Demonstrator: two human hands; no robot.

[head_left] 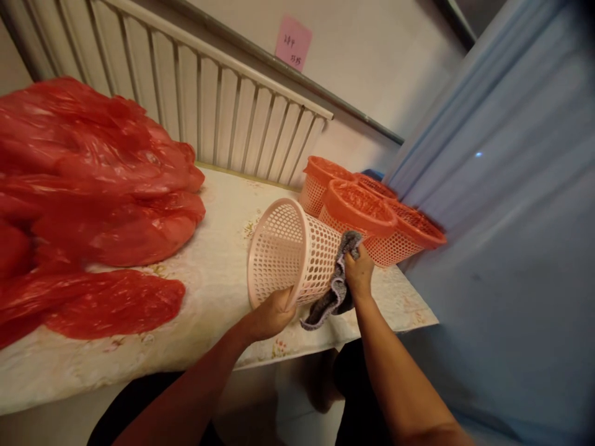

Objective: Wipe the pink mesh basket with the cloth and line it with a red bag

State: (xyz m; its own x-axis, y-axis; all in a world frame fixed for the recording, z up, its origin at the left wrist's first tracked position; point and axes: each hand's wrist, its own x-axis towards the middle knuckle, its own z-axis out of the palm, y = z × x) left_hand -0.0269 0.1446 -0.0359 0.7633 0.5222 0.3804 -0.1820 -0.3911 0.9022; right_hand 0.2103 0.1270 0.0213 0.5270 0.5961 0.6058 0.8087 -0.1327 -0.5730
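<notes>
A pale pink perforated plastic wastebasket [320,254] is tipped on its side above the table, its open mouth facing left. My left hand [274,314] grips its rim at the near edge, fingers partly hidden inside. My right hand [359,272] is closed on a grey cloth [341,288] with a pale edge, pressed against the basket's base end. Part of the cloth hangs down below the basket. Just behind my right hand stand several wastebaskets [357,207] lined with red plastic bags.
A big heap of red plastic bags [102,179] covers the left of the table, which has a flowered cloth [218,248]. Behind it are a white radiator [223,111] and a pink note [294,43] on the wall. A bluish curtain-like surface [502,248] borders the right side.
</notes>
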